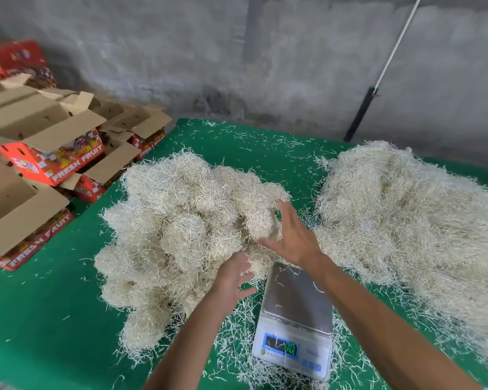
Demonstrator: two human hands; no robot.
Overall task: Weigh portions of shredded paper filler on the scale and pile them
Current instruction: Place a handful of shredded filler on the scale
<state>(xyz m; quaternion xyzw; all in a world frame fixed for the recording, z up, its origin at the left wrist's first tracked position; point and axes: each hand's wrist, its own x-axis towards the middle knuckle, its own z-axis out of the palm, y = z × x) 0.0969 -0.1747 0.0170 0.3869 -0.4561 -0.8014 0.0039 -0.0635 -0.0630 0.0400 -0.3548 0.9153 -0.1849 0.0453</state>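
Now a weighed clump is landing on the left pile while the scale sits bare.

Going left to right: fruit boxes [48,161] are lying off the desk's left edge; the heap of rounded portions [178,220] is spreading over the green desk [40,319]; the left hand [233,277] is hovering at its near side, fingers spread and holding nothing; the right hand [292,235] is reaching over it, fingers splayed wide, just beside a small clump [261,222]; the scale [296,313] is standing near the front edge; the loose filler mound [406,215] is lying to the right, nearer the right hand, probably the next reach.
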